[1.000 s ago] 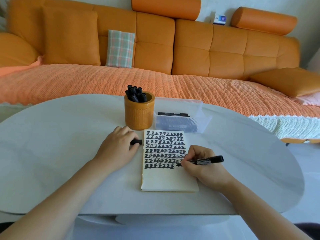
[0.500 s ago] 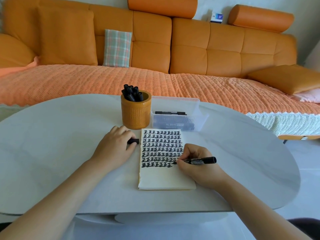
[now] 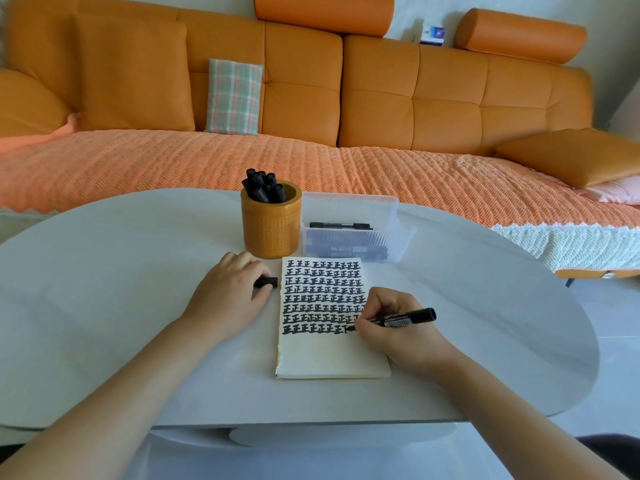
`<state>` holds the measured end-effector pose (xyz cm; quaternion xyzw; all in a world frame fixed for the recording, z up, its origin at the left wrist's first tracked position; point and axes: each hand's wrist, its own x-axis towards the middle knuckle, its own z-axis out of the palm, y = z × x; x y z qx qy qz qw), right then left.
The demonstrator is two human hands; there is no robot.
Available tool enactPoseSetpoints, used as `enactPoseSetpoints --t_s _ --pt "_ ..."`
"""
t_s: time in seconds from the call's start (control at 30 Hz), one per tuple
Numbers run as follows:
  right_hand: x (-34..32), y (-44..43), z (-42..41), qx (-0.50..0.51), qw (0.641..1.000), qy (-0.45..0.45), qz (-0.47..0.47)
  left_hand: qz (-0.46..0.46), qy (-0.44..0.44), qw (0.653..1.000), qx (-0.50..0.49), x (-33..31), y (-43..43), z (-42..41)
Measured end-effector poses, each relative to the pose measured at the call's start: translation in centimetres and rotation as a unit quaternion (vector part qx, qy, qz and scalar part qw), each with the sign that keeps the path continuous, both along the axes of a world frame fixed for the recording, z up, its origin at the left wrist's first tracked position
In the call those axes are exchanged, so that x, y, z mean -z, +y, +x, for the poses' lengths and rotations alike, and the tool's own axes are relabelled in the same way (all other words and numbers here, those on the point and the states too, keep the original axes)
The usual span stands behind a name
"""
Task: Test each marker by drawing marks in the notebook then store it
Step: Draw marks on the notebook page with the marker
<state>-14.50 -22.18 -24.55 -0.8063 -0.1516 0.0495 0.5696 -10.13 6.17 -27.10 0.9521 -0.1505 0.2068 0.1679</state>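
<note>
A cream notebook (image 3: 329, 358) lies open on the white table, its upper half filled with rows of black marks. My right hand (image 3: 398, 327) grips a black marker (image 3: 405, 317) with its tip touching the page at the end of the lowest row. Left of the notebook my left hand (image 3: 228, 299) rests on the table, pinching the marker's black cap (image 3: 267, 282). An orange pen cup (image 3: 270, 223) holding several black markers stands behind the notebook. Beside it on the right is a clear plastic box (image 3: 353, 230) with markers lying inside.
The oval white table (image 3: 104, 289) ends in a curved edge at the right and a front edge close to me. An orange sofa (image 3: 381, 98) with a plaid cushion (image 3: 233, 97) runs behind the table.
My right hand has moved the marker tip slightly left along the bottom row while drawing. My left hand still holds the cap in place.
</note>
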Motion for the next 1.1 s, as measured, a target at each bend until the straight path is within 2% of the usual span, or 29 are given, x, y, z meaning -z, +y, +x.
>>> enactPoseSetpoints --t_s 0.8,0.9,1.03,1.1 --pt "-0.1 0.0 0.0 -0.024 1.0 -0.005 0.005 0.005 0.004 1.0 -0.004 -0.1 -0.1 0.0" --pt "-0.5 -0.2 0.2 0.0 0.999 0.006 0.041 0.007 0.01 1.0 -0.006 -0.1 -0.1 0.0" --pt "-0.8 -0.5 0.5 0.007 0.987 0.064 0.147 -0.023 0.008 1.0 -0.014 -0.6 -0.3 -0.1" --pt "-1.1 -0.3 0.6 0.015 0.988 0.057 0.144 -0.046 -0.022 0.998 -0.025 -1.2 -0.6 -0.3"
